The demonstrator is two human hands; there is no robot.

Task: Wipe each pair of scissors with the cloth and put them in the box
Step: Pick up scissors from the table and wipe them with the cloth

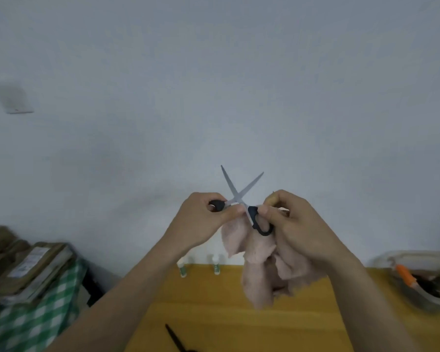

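One black handle loop of the scissors point(241, 199) is pinched by the curled fingers of the left hand point(201, 219). The blades are spread wide, pointing up just above both hands' fingertips. The other loop and a pink cloth point(259, 270) are gripped by the right hand point(292, 224), the cloth hanging below its fingers. The box point(422, 280) is seen well right of them.
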